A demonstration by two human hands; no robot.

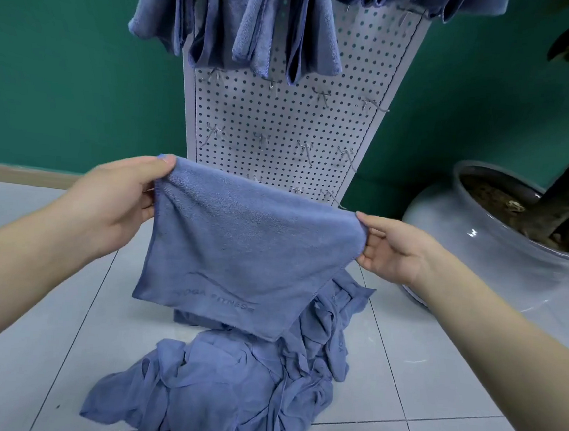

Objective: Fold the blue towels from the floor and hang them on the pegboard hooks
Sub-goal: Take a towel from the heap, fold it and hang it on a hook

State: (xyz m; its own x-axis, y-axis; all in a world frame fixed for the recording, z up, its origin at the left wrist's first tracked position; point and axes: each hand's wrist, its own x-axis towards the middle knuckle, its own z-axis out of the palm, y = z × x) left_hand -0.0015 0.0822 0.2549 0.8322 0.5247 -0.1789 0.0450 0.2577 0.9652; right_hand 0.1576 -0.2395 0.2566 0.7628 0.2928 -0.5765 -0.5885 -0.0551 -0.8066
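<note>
A blue towel [239, 245] hangs spread in front of me, with embossed lettering near its lower edge. My left hand [116, 197] pinches its upper left corner and my right hand [393, 249] pinches its upper right corner. Below it a crumpled pile of blue towels [233, 393] lies on the tiled floor. Behind stands a white pegboard [284, 126] with rows of bare metal hooks [214, 132]. Several folded blue towels [259, 20] hang from its top row.
A large grey ceramic pot [487, 240] with a plant trunk stands on the floor to the right of the pegboard. A green wall [66, 58] rises behind. Pale floor tiles [41, 348] surround the pile.
</note>
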